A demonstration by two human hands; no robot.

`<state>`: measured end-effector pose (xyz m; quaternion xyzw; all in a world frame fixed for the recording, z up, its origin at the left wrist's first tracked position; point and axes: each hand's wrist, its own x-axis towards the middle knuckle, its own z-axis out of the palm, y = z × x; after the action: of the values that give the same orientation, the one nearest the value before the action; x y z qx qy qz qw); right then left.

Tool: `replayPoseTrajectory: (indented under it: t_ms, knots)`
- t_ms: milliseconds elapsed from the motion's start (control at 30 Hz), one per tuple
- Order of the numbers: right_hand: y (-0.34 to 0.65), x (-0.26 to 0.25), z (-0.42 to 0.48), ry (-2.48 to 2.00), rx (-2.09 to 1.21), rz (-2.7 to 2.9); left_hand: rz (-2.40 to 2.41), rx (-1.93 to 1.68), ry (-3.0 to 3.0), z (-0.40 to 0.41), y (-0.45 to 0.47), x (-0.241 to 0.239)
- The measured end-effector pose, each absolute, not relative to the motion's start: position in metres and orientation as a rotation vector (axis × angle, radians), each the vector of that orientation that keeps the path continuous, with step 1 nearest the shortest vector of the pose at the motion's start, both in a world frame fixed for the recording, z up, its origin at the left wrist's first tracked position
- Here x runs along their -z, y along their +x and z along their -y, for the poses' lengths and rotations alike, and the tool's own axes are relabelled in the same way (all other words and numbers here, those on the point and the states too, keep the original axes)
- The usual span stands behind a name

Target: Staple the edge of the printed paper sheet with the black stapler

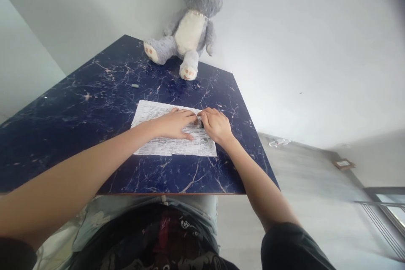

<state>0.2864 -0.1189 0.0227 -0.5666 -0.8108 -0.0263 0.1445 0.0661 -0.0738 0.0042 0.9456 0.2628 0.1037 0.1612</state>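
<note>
A white sheet of paper covered in rows of dark print lies flat near the table's front edge. Its outline is slightly uneven, with a small step in the lower edge. My left hand rests across the middle of the sheet, palm down, fingers stretched out to the right. At the sheet's upper right, my right hand has its fingers bent and closed at the paper, its fingertips close to those of the left. A small dark patch shows beside the right thumb; I cannot make out what it is.
The dark blue marbled table holds a small pale object beyond the paper. A grey and white plush toy sits at the far edge against the wall. On the floor at right lie a clear item and a brown framed object.
</note>
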Motion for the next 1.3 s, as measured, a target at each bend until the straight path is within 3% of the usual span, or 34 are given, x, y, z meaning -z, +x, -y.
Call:
replayPoseTrajectory:
  t_ms: [600, 900, 1133, 1300]
  knots:
    - [0.285, -0.022, 0.118, -1.643, 0.114, 2.364, -0.757, -0.324, 2.703, 0.074, 0.067, -0.001]
    - [0.29, -0.027, 0.118, -1.654, -0.085, 2.257, -0.734, -0.335, 2.679, 0.074, 0.065, 0.0]
    - [0.278, -0.018, 0.12, -1.705, 0.235, 2.365, -0.759, -0.344, 2.68, 0.073, 0.066, 0.003]
    - [0.278, -0.025, 0.121, -1.797, 0.07, 2.264, -0.732, -0.328, 2.664, 0.074, 0.066, 0.0]
